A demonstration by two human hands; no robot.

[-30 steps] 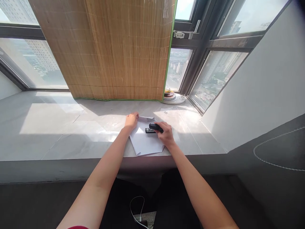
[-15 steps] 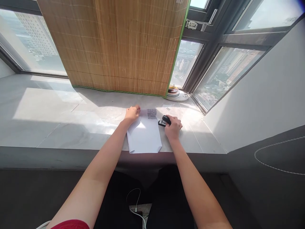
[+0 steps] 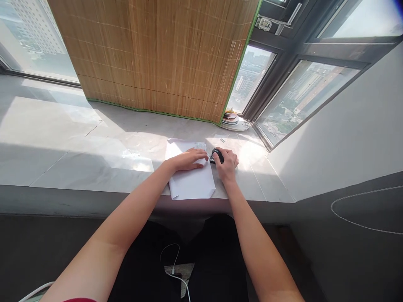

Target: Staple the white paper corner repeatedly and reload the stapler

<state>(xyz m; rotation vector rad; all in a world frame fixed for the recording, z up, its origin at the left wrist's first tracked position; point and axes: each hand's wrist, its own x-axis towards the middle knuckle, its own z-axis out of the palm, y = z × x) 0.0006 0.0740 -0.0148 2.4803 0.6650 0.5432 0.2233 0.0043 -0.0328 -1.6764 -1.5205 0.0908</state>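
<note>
White paper sheets (image 3: 192,183) lie on the ledge in front of me, with a patch of dark print near the top right corner. My left hand (image 3: 192,159) rests flat across the upper part of the paper, fingers stretched toward its right edge. In my right hand (image 3: 227,163) is a black stapler (image 3: 217,156), gripped from the right side. The stapler's front end is at the paper's right edge, close to my left fingertips. Whether the paper sits between its jaws I cannot tell.
Two small staple strips (image 3: 222,140) lie on the ledge (image 3: 126,138) beyond the stapler. Stacked plates (image 3: 233,121) stand in the window corner. A bamboo blind (image 3: 157,58) hangs over the back of the ledge. A white cable (image 3: 181,280) runs between my legs.
My left hand has moved from the paper's upper left corner to the right, now flat on the sheets. My right hand has shifted slightly, and the stapler looks more closed. The view has tilted.
</note>
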